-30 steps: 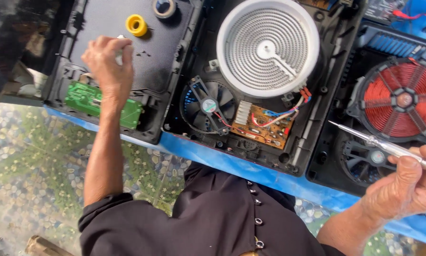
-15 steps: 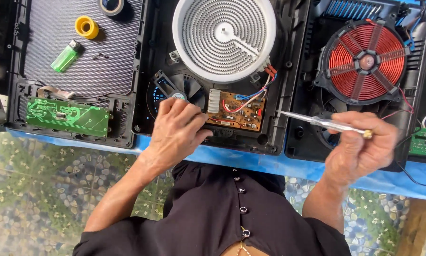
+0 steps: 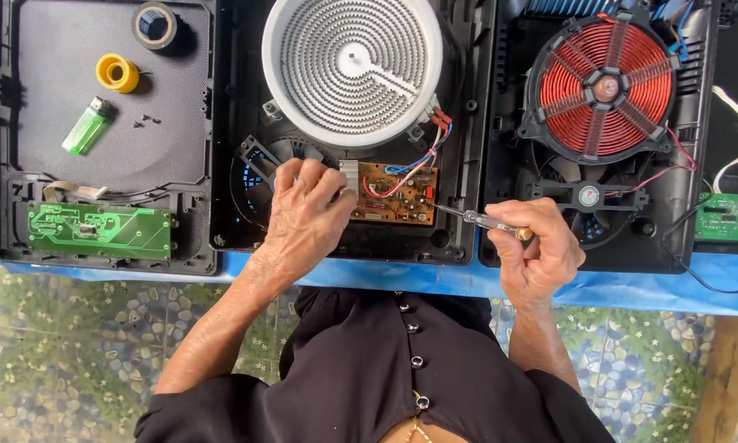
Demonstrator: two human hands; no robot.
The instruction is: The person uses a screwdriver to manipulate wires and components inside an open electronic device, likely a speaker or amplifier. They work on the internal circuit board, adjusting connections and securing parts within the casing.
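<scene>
**Opened cooker under work: board being addressed with screwdriver**

Left hand [image 3: 303, 215] rests, fingers curled but holding nothing, on the fan housing just beside the brown circuit board [image 3: 398, 193]. Right hand [image 3: 537, 246] is clenched on a screwdriver [image 3: 476, 218], tip at the board's right edge. Judged step: working the board's fixing; the tip needs seating squarely. Blue-covered worktop [image 3: 632, 287]; pebble-patterned floor [image 3: 73, 353] below.

Left hand [image 3: 303, 215] rests on the opened cooker, fingers [image 3: 324, 182] just beside the brown circuit board [image 3: 396, 193]; right hand [image 3: 536, 246] grips a screwdriver [image 3: 476, 219] (tip toward the board).
</scene>
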